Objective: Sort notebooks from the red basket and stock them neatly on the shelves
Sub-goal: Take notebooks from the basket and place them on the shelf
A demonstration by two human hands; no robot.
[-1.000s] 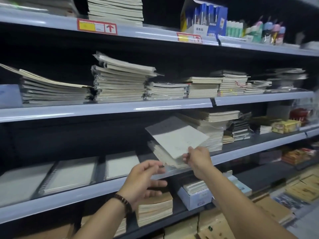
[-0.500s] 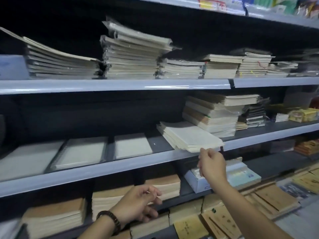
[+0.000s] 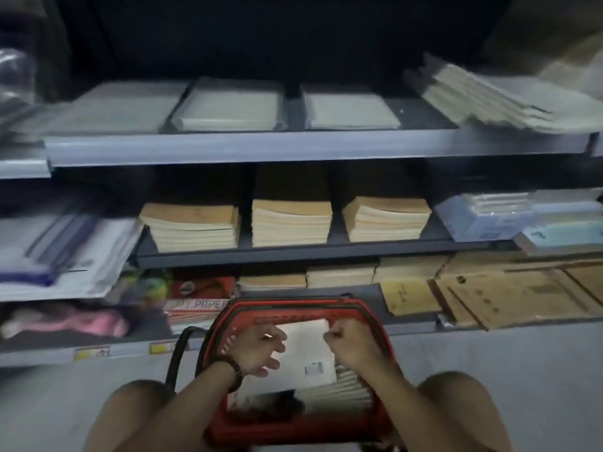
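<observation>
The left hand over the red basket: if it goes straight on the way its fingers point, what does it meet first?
Its fingers point right, so the left hand would most likely first meet the white notebook on top in the red basket. Depth is unclear; it may already touch it.

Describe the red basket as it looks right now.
The red basket is plastic-looking, with a slotted wall and thick rim, and sits on the grey floor between the person's knees, below the lowest shelf. A dark handle hangs off its left side. Pale notebooks fill it; the left hand and right hand reach in over the top white one.
</observation>
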